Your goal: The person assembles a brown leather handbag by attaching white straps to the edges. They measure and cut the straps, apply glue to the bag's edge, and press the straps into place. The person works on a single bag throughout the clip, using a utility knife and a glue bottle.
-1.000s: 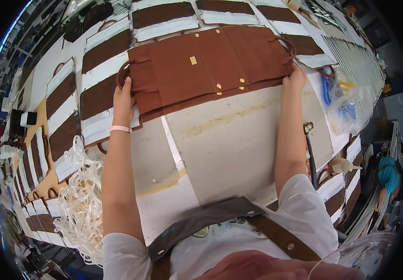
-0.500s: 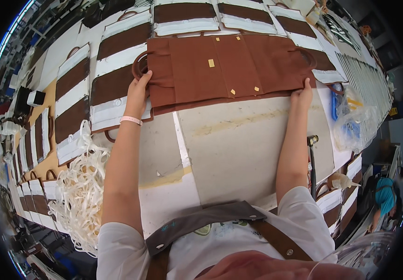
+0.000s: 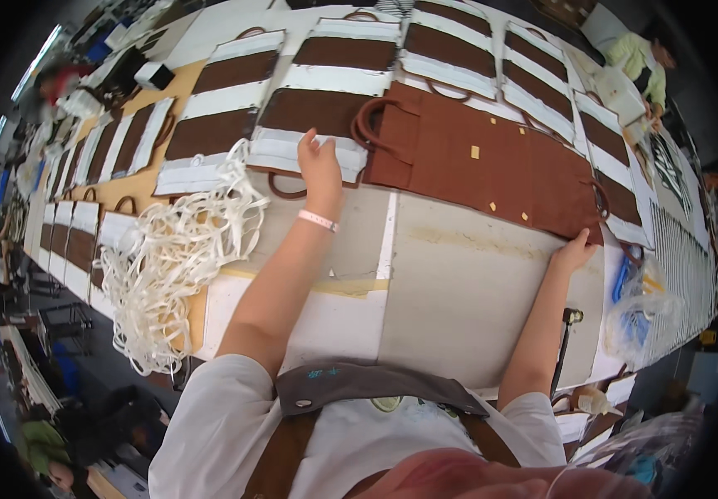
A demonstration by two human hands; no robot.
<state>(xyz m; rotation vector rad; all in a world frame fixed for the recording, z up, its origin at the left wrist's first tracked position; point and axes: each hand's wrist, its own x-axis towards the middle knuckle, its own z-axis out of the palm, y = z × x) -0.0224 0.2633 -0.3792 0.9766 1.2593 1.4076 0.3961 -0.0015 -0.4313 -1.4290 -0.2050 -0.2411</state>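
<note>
A reddish-brown bag body (image 3: 450,154) lies spread flat on the table, with looped handles at both ends and several small gold metal pieces on it. My right hand (image 3: 575,251) pinches its near right corner. Away from the bag's left end, my left hand (image 3: 320,166) is raised with loosely curled, parted fingers and nothing in it. Beneath and just beyond that hand is a brown-and-white striped bag panel (image 3: 299,112) with a handle (image 3: 287,186) at its near edge.
Tangled white tape (image 3: 177,258) is heaped at the left. More striped panels (image 3: 222,112) cover the far side and left. At right lie a clear plastic bag (image 3: 646,312) and a ribbed sheet (image 3: 681,258). A grey board (image 3: 475,299) lies before me. Another person (image 3: 637,66) stands far right.
My left hand has let go of the bag's left end and moved away from it. My right hand still holds the right corner. The view has swung toward the left.
</note>
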